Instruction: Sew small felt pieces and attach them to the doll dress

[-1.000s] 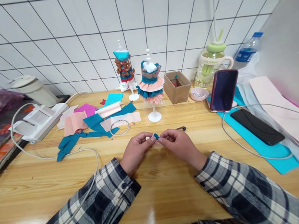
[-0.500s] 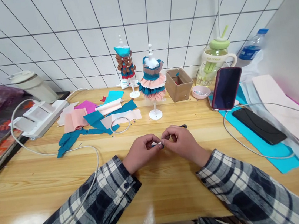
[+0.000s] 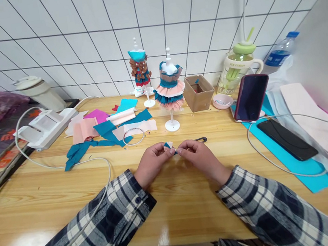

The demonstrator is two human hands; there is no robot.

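Between my hands is a small teal and pale pink paper piece. My left hand is closed on it, thumb against fingers. My right hand pinches at its right side, its fingertips meeting the piece's lower edge. A dark clip-like tool lies just behind my right hand, partly hidden by it. Beyond my hands stands a small white dress form wearing a ruffled teal, pink and brown paper dress. A metal ring rests on the table, partly over a pale pink strip.
Teal and pink paper scraps and a white power strip lie at the left. A second dressed form, a cardboard box and a pink bowl stand behind. Phones, bottles and paper sheets occupy the right.
The paper piece between my fingers now shows more of its teal and pink surface, raised above the fingertips. My right fingers have lowered slightly, and the view has shifted a little.
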